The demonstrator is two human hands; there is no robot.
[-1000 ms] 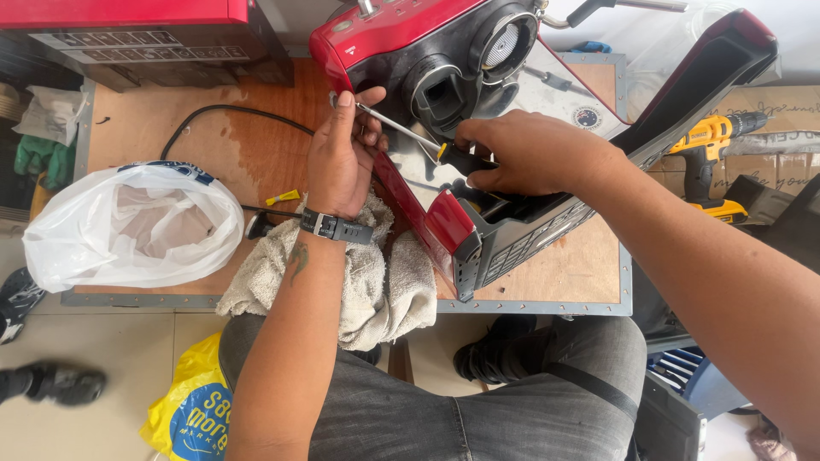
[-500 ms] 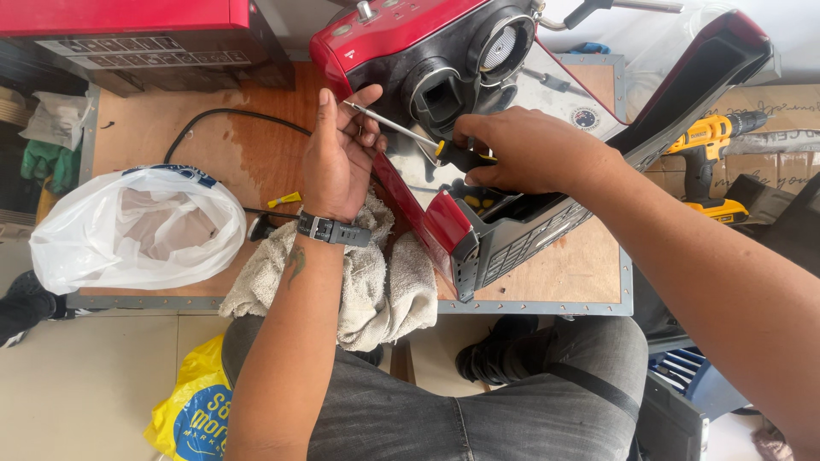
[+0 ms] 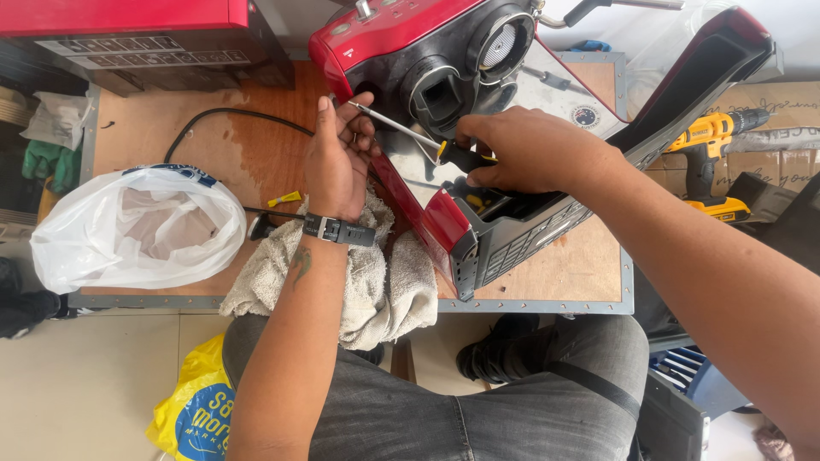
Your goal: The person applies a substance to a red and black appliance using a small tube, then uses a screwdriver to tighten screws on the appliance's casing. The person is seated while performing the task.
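The right hand gripped a screwdriver by its handle, fingers clenched around it. The left hand pinched the shaft's tip against a red coffee machine lying tilted on the wooden counter, over a towel

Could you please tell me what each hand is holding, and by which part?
The right hand grips a slim metal screwdriver by its black-and-yellow handle; the left hand steadies the shaft near its tip, against the red espresso machine.
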